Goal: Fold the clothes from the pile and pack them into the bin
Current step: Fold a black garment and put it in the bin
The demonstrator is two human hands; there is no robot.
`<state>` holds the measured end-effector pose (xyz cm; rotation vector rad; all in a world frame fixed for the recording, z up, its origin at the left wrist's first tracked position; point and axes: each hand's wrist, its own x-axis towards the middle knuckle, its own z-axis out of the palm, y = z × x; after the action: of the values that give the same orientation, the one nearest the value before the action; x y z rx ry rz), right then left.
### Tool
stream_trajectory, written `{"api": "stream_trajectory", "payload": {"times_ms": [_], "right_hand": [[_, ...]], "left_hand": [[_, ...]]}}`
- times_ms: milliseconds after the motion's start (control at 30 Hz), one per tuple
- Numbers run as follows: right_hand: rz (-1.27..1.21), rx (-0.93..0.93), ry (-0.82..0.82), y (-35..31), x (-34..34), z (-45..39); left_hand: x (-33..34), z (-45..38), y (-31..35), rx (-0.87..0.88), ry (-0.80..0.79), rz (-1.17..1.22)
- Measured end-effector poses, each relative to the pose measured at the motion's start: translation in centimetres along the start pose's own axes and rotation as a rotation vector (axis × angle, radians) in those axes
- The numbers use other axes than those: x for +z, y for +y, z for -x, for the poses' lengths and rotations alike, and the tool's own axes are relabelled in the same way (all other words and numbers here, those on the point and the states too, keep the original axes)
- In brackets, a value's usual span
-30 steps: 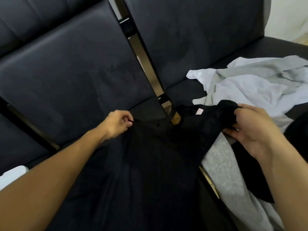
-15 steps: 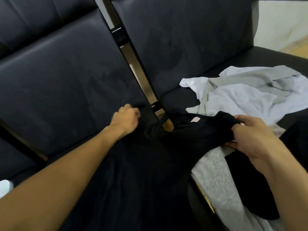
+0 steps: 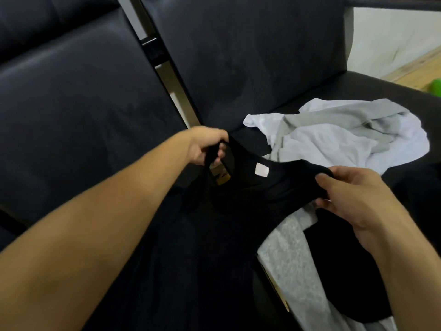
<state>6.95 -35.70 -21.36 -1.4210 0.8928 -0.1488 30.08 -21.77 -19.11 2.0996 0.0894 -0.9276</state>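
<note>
A: Since the earlier frame: black garment (image 3: 191, 247) lifted at the neckline, white label (image 3: 261, 169) now turned up at centre frame; left hand (image 3: 207, 146) shifted right to the collar edge.

B: Hand states?

A: Left hand curled round the left shoulder edge of the garment, fingers hooked through the fabric. Right hand (image 3: 353, 199) at centre right, thumb and fingers pinching the opposite shoulder, bunched.

B: Governing relation for the next move?

A: Garment stretched between both hands; long axis running from the collar at centre down to the lower edge of frame, body hanging toward the wearer. Neither hand clearly nearer. Likely needs laying flat on the sofa (image 3: 83, 115) before folding, as a judgement only.

B: Materials?

A: Garment thin, matte, limp knit. Pile (image 3: 334, 137) at centre right: crumpled white and grey cloth. Speckled grey piece (image 3: 286, 259) below the right hand. Sofa dark, smooth, padded. Bin not in view.
</note>
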Motion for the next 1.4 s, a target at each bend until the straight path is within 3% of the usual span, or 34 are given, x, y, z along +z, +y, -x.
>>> {"api": "stream_trajectory", "payload": {"times_ms": [67,233,300,400,500,600,700,833,867,933,1033,1100,1167,1300,1333,1400], "right_hand": [[0.105,-0.04,0.051,0.1,-0.3,0.2],[0.354,-0.122,0.106,-0.5,-0.4,0.7],[0.375,-0.127,0.103,-0.5,-0.4,0.7],[0.355,-0.119,0.098,-0.3,-0.6,0.4],[0.301,-0.104,0.103,-0.1,-0.8,0.0],[0.301,-0.124,0.101,0.3,-1.0,-0.3],[0.211,-0.172,0.048,-0.4,-1.2,0.1],[0.061,-0.319,-0.151,-3.1,0.7,2.9],[0.036,-0.353,-0.231,-3.7,1.7,4.0],[0.053,-0.422,-0.421,-4.6,4.1,6.7],[0.136,-0.469,-0.801,-4.6,8.2,10.7],[0.274,-0.398,-1.076,-3.8,9.5,12.1],[0.514,-0.349,-1.148,-2.7,10.0,12.3],[1.283,-0.423,-0.616,0.3,9.6,10.7],[1.425,-0.39,-0.594,1.1,9.7,10.8],[1.468,-0.301,-0.663,2.7,10.3,10.8]], "left_hand": [[-0.5,0.1,1.3,-0.023,0.016,0.094],[2.2,-0.2,2.8,0.277,0.444,-0.469],[3.8,-0.3,3.4,0.231,0.377,-0.462],[4.8,0.1,4.3,-0.066,0.093,-0.09],[4.2,-0.5,4.6,-0.033,-0.096,0.196],[4.0,-1.2,3.9,0.124,-0.004,0.298],[1.9,-1.1,2.7,0.288,0.164,-0.037],[-5.6,4.1,1.0,0.644,0.22,-0.996],[-7.8,5.8,0.3,0.687,0.232,-1.122],[-12.5,9.2,-2.2,0.669,0.223,-1.134],[-19.9,14.3,-8.1,0.415,0.08,-0.937],[-23.5,16.7,-12.1,0.183,-0.092,-0.928],[-24.5,18.2,-15.2,0.024,-0.204,-0.974],[-20.1,15.1,-17.4,0.243,-0.069,-1.075],[-18.5,13.5,-17.5,0.328,-0.036,-1.147],[-15.3,10.1,-17.3,0.497,0.008,-1.331]]}}
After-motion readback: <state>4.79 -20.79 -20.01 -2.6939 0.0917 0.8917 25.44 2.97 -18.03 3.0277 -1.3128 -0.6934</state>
